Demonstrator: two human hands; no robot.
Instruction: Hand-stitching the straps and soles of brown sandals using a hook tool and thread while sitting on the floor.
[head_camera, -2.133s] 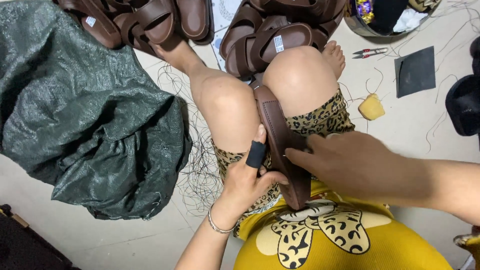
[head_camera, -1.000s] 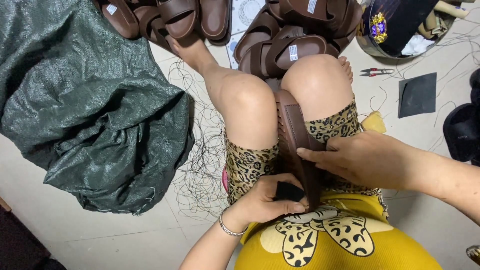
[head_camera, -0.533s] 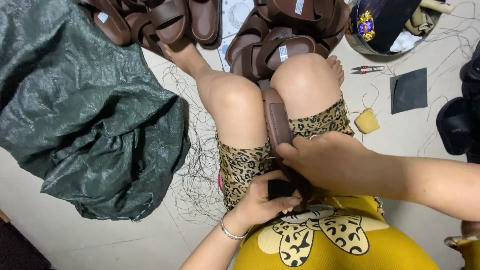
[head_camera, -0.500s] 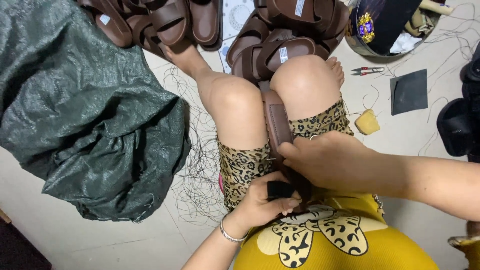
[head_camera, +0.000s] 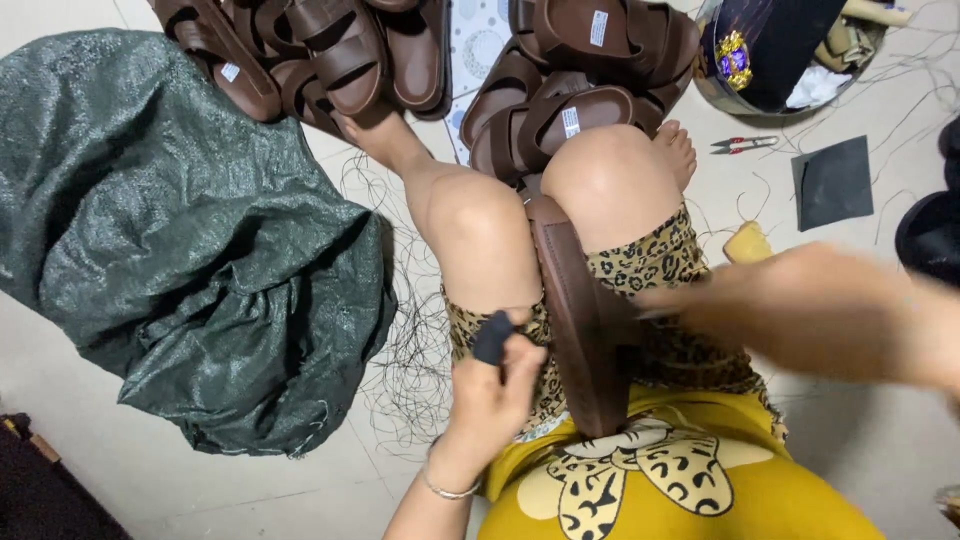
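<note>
A brown sandal (head_camera: 578, 320) stands on edge, clamped between my knees, its heel end against my yellow shirt. My left hand (head_camera: 497, 385) is curled just left of the sandal's lower half; a black finger cover (head_camera: 492, 338) sits on one raised finger. I cannot tell if it touches the sole. My right hand (head_camera: 800, 312) is blurred with motion at the right, its fingertips pinched close to the sandal's strap side. What it pinches is too blurred to make out.
A heap of brown sandals (head_camera: 560, 95) lies beyond my feet. A dark green woven sack (head_camera: 170, 240) fills the left. Loose black threads (head_camera: 400, 360) litter the floor. Small snips (head_camera: 742, 144), a black sheet (head_camera: 832, 182), a yellow lump (head_camera: 748, 243) and a round basket (head_camera: 770, 50) lie at the right.
My left hand has come off the sandal's lower end and shifted left, black-covered finger raised. My right hand has drawn away to the right, off the sandal.
</note>
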